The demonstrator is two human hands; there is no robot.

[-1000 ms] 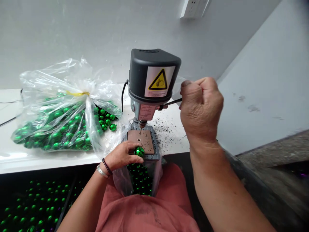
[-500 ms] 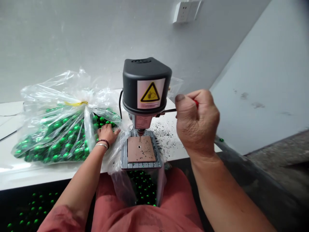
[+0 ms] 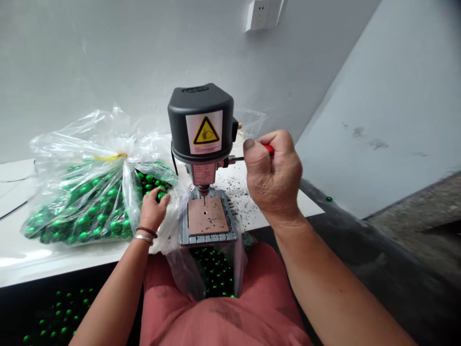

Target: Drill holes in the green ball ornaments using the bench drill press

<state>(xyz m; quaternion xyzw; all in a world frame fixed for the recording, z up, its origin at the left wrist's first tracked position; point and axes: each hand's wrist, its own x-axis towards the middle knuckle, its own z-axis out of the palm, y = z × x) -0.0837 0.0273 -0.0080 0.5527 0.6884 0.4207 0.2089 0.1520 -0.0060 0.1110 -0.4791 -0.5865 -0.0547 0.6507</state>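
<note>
My right hand (image 3: 274, 178) is closed round the red knob (image 3: 269, 150) of the lever on a black drill press (image 3: 200, 120). At the opening of a clear plastic bag (image 3: 127, 185), my left hand (image 3: 155, 204) has its thumb and fingers round a green ball (image 3: 161, 195). Many shiny green balls (image 3: 97, 211) fill that bag. Under the drill bit, a brown square plate (image 3: 207, 218) with a small hole lies on the grey drill base (image 3: 207, 238).
Dark shavings (image 3: 239, 190) are scattered on the white table (image 3: 21, 262). Below the drill base, an open plastic bag (image 3: 183, 271) holds more green balls. One green ball (image 3: 329, 199) lies apart at the right. A socket (image 3: 260, 15) is on the wall.
My left hand has drawn back from the balls in the bag, with a ball now between its fingers. My right hand remains on the knob. The view has shifted slightly.
</note>
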